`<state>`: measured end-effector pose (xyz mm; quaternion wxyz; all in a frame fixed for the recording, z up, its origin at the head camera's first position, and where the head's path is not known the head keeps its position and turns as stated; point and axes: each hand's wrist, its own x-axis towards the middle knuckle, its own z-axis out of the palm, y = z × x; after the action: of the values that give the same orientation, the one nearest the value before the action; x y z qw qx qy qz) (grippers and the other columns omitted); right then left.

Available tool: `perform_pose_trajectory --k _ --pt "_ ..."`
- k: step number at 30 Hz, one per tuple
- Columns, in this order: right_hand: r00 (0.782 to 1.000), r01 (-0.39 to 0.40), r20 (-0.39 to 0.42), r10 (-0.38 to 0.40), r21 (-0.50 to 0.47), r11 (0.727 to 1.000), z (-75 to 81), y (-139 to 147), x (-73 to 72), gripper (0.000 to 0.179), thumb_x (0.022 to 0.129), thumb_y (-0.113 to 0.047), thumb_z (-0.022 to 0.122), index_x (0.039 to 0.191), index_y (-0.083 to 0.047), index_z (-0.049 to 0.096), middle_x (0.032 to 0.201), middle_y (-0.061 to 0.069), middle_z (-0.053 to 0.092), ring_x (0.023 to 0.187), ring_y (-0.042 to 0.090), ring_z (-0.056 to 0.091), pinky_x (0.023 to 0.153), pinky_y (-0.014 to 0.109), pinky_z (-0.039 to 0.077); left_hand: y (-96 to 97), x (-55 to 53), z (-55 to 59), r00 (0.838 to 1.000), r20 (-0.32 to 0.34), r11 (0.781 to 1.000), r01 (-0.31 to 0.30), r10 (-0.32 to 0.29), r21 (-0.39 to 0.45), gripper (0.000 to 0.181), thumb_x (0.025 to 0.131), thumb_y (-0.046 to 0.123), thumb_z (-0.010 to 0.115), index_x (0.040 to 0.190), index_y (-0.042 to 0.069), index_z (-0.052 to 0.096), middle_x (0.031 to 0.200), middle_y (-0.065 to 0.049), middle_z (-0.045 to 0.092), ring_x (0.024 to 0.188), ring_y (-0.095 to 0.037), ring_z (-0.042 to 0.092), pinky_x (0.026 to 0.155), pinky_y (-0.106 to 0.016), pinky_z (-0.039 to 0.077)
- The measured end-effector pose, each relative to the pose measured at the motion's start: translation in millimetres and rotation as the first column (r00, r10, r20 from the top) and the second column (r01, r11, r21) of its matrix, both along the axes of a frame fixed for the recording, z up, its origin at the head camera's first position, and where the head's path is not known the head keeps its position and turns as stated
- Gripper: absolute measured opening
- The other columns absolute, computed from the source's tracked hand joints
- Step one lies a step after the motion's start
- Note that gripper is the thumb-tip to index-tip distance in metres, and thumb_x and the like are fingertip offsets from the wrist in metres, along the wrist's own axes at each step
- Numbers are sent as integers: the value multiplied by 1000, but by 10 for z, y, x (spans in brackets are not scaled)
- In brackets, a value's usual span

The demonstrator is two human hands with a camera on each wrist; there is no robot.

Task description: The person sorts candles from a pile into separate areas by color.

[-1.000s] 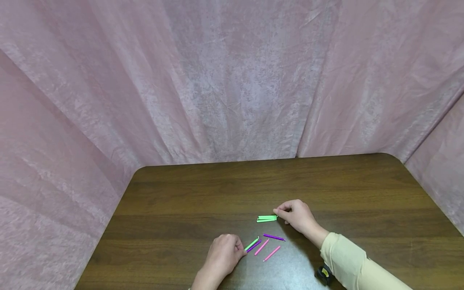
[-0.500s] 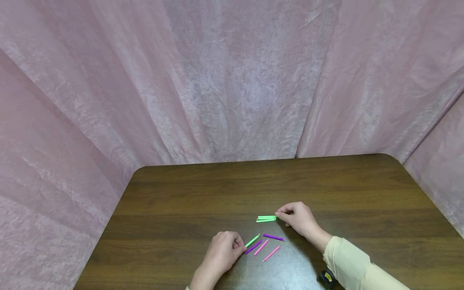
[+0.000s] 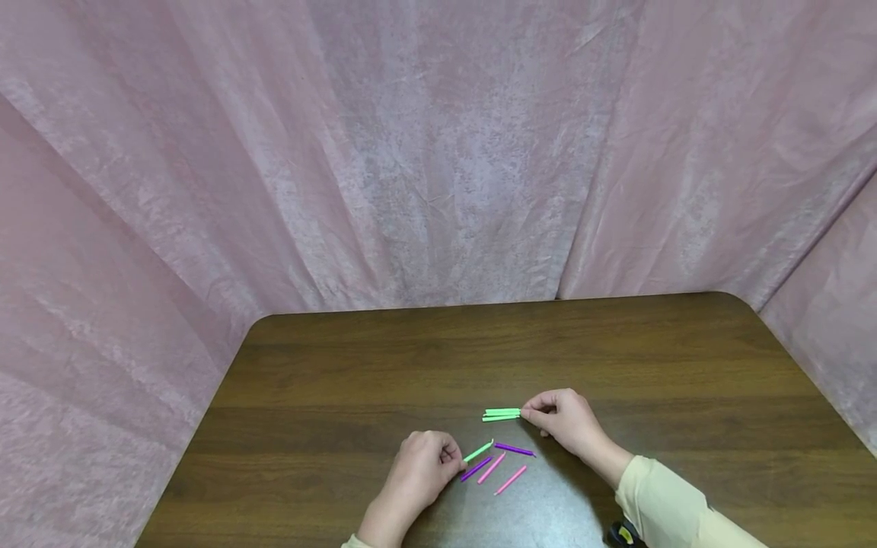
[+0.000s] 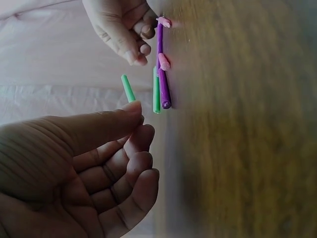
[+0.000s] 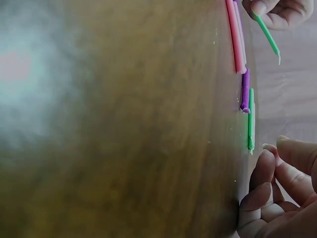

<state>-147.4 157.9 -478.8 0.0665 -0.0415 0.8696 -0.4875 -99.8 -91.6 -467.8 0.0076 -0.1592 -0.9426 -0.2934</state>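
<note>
My left hand (image 3: 426,468) pinches one end of a thin green birthday candle (image 3: 479,451) between thumb and index finger. In the left wrist view that candle (image 4: 128,88) stands clear of the table, its far end pointing toward the other hand. Several green candles (image 3: 502,415) lie side by side on the table farther back. Right at their wick ends is my right hand (image 3: 565,415), thumb and index finger close together and the other fingers loosely bent. In the right wrist view its fingertips (image 5: 268,154) show beside the wick with no candle between them.
Nearer the front lie two purple candles (image 3: 515,450) and two pink candles (image 3: 510,481), spread at different angles on the brown wooden table (image 3: 329,396). A black item with a yellow mark (image 3: 622,534) sits by the right sleeve. Pink curtains (image 3: 438,152) hang behind the table.
My left hand has moved slightly forward, drawing the green candle away from the purple one it was beside. My right hand has shifted slightly toward the front, staying by the green candles' ends.
</note>
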Motion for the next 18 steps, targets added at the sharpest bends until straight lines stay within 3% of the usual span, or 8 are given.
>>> perform_pose_trajectory --k 18 --pt "996 -81 -51 79 -29 996 -2 44 172 5 84 -12 75 85 -8 74 77 -1 69 53 11 57 53 24 48 25 -116 31 998 -53 1000 24 -24 -10 20 73 11 83 64 17 66 57 16 51 54 3 43 52 -19 38"
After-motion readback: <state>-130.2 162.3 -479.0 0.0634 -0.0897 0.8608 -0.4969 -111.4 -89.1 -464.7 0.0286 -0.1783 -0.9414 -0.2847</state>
